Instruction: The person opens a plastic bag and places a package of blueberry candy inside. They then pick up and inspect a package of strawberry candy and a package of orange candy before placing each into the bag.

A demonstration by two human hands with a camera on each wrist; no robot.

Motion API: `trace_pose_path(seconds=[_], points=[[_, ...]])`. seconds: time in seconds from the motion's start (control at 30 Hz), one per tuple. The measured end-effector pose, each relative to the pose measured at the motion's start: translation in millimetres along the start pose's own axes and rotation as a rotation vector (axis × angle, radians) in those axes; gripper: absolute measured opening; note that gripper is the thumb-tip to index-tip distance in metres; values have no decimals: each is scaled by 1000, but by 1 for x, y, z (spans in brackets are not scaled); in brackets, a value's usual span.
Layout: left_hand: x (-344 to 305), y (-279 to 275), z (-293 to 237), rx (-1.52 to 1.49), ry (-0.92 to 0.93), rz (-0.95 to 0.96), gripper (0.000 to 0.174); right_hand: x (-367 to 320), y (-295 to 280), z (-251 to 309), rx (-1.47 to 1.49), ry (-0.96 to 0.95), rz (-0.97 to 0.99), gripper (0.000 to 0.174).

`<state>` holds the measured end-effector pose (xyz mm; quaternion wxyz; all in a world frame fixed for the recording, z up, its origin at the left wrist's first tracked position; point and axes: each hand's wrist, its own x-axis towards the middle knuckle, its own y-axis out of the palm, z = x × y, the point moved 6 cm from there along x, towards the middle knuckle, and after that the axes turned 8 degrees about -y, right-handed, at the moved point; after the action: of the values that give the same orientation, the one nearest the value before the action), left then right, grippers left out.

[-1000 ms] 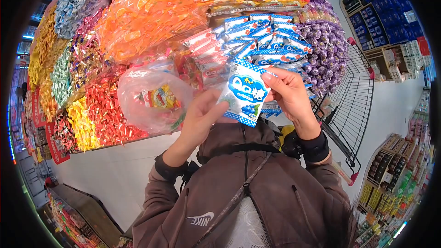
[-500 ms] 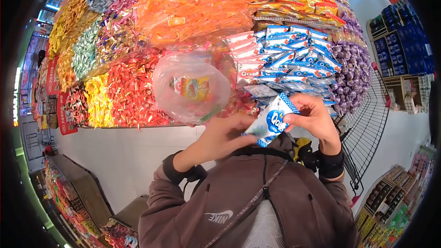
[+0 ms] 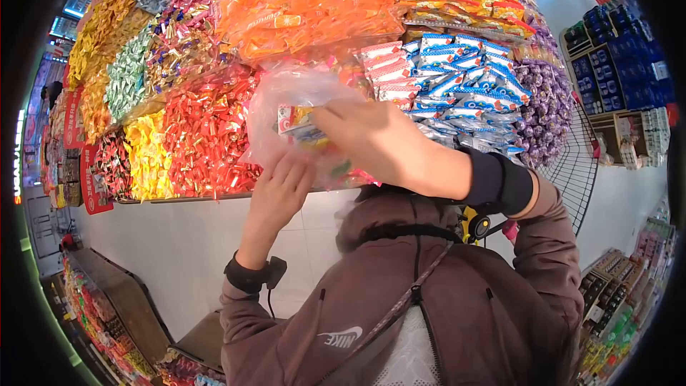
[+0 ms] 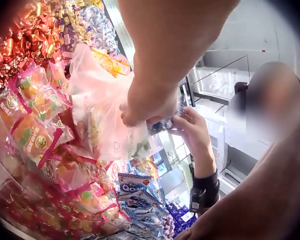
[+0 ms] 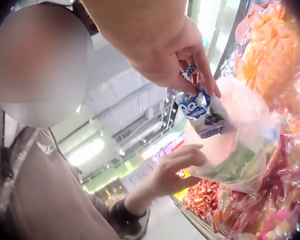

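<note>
My right hand (image 3: 389, 146) reaches over the mouth of a translucent plastic bag (image 3: 263, 111). In the right wrist view it pinches a blue-and-white QQ gummy packet (image 5: 204, 112) by its upper end, with the lower end at the bag's opening. At the bag's near rim, my left hand (image 3: 282, 189) holds the plastic between fingers and thumb. A yellow-and-red candy packet (image 3: 287, 119) lies inside the bag, partly hidden behind my right hand. The bag rests on the candy display, beside red wrapped candies (image 3: 204, 136).
More blue-and-white packets (image 3: 457, 78) and pink ones (image 3: 389, 71) are piled right of the bag. Orange candy bags (image 3: 307, 7) lie behind. A wire shopping cart (image 3: 575, 164) stands at the right, past purple lollipops (image 3: 547, 111).
The right hand has carried the QQ packet leftward from in front of the chest to the bag's mouth. The left hand has left the packet and moved to the bag's rim.
</note>
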<state>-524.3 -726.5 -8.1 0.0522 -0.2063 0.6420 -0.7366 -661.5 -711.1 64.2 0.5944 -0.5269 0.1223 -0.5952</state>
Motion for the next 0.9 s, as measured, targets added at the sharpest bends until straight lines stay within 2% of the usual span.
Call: trace_pose_path(seconds=[0.03, 0.13, 0.23, 0.33, 0.43, 0.53, 0.6, 0.67, 0.7, 0.77, 0.83, 0.9], points=[[-2, -2, -1, -9, 15, -20, 24, 7, 9, 2, -38, -47, 1, 18], [-6, -15, -5, -15, 21, -107, 24, 20, 50, -12, -132, -20, 309, 20], [-10, -22, -3, -6, -2, -208, 22, 28, 58, -10, 16, 59, 580, 20], [-12, -27, -1, -9, -59, -253, 22, 37, 65, -6, 21, -211, 262, 21], [-7, -25, 0, -19, -109, -224, 24, 34, 91, -31, 39, -145, 239, 20], [0, -19, 2, -31, -125, -165, 26, 28, 62, -32, 20, -101, 60, 17], [3, -14, 0, -47, -120, -156, 27, 28, 45, -30, 336, 178, 255, 19], [9, -16, -6, -84, -96, -142, 29, 24, 31, -24, 521, 346, 351, 22], [11, -17, -9, -102, -83, -132, 30, 22, 25, -22, 545, 371, 349, 23], [13, -15, -15, -142, -27, -126, 32, 20, 20, -20, 424, 274, 373, 23], [16, -14, -21, -180, 10, -121, 35, 18, 25, -18, 126, 31, 427, 23], [20, -16, -27, -214, 23, -120, 38, 15, 40, -19, 100, -121, 342, 18]])
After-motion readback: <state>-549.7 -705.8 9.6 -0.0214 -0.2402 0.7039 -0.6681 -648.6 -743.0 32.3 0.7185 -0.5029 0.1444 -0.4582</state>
